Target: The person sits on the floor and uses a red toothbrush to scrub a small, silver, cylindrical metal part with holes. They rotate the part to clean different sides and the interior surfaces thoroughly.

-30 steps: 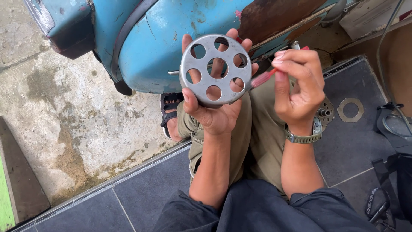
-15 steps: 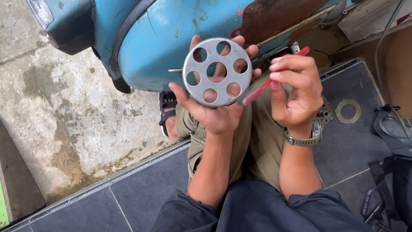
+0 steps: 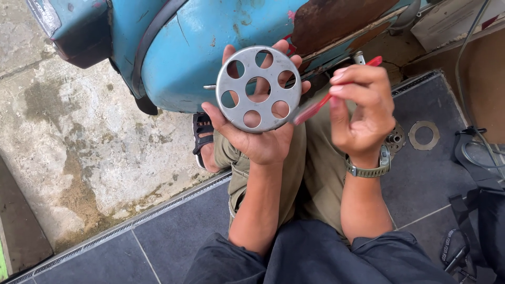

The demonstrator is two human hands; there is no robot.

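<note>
— Holding anything in the left hand (image 3: 263,139)?

— Yes, a round grey metal plate (image 3: 258,89) with a ring of holes around a centre hole. It lies face-up across the open palm, the thumb curled over its lower left edge and the fingertips showing past its upper rim — a loose, cradling grasp, not a fist. The plate sits in front of a worn blue scooter body (image 3: 210,47), above the person's knees.

— And the right hand (image 3: 363,113)?

— Its thumb and first fingers are pinched shut on a thin red tool (image 3: 336,94), blurred, so I cannot tell what kind it is. The tool slants down to the left, its lower end just at the plate's right edge; whether it touches the metal I cannot tell. A grey wristwatch (image 3: 368,169) is strapped on that wrist.

— What lies around them?

— The person sits on dark grey floor tiles (image 3: 173,236), in khaki trousers (image 3: 315,173) and a black sandal (image 3: 202,138). To the right, on the tiles, rests a flat metal ring (image 3: 424,135), and beside the right wrist a small toothed part (image 3: 395,139), partly hidden. Left of the tiles is stained concrete (image 3: 79,137).
</note>
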